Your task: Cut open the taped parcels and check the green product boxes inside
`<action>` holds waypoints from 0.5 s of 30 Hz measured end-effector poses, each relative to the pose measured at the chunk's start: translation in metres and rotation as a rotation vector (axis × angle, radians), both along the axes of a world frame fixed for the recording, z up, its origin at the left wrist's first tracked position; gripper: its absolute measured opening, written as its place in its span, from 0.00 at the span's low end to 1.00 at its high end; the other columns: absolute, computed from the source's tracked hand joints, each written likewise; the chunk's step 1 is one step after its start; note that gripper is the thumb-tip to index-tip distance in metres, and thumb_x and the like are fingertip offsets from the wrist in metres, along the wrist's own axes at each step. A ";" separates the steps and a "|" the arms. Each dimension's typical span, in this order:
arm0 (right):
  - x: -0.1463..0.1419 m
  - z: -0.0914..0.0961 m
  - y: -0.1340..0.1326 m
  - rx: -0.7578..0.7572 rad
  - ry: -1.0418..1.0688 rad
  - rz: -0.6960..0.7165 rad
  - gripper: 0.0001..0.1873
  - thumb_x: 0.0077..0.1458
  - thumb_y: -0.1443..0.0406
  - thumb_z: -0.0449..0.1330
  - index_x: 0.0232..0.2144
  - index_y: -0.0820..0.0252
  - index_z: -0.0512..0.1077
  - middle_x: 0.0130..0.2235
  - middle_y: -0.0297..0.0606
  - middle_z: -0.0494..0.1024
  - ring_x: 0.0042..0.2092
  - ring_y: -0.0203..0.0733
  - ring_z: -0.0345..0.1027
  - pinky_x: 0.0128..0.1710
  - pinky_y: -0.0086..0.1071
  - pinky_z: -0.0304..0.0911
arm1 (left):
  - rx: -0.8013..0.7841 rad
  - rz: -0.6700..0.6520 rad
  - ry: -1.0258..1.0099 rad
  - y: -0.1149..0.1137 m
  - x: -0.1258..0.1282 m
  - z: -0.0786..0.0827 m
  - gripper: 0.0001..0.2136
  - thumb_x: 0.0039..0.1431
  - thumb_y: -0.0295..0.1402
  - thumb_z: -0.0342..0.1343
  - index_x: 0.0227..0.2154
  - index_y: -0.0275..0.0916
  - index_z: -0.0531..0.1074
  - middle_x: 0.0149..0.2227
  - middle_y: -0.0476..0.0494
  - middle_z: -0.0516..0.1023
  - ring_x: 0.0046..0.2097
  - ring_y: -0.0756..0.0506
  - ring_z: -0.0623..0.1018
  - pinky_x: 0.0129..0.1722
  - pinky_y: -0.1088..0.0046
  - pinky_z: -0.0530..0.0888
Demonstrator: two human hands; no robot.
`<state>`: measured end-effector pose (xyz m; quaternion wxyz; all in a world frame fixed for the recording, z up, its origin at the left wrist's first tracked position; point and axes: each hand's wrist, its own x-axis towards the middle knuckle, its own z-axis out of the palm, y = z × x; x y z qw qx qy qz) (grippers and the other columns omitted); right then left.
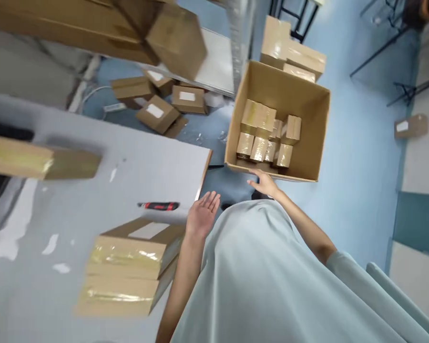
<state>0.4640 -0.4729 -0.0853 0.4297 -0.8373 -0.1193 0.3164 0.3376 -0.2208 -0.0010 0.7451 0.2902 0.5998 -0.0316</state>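
Note:
My left hand [202,213] hangs open, palm up, just off the corner of the grey table [93,190], holding nothing. Beside it on the table lie two stacked taped cardboard boxes [128,267] and a red and black utility knife [159,206]. My right hand [263,183] reaches out with fingers spread at the near rim of a large open carton [307,105] on the floor, holding nothing. Several small taped parcels [268,138] lie inside the carton.
A long taped box [39,162] lies at the table's left. Several labelled boxes [157,100] are scattered on the blue floor by a metal shelf post [240,43]. More boxes [293,52] stand behind the carton, one [410,126] at right. Chair legs [396,38] stand far right.

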 end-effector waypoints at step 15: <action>0.086 -0.071 -0.184 -0.223 0.259 -0.324 0.27 0.76 0.62 0.65 0.72 0.65 0.77 0.70 0.58 0.82 0.68 0.55 0.81 0.75 0.48 0.69 | 0.010 -0.734 0.017 -0.216 0.219 -0.073 0.08 0.70 0.28 0.64 0.48 0.38 0.85 0.55 0.31 0.90 0.58 0.37 0.90 0.70 0.56 0.80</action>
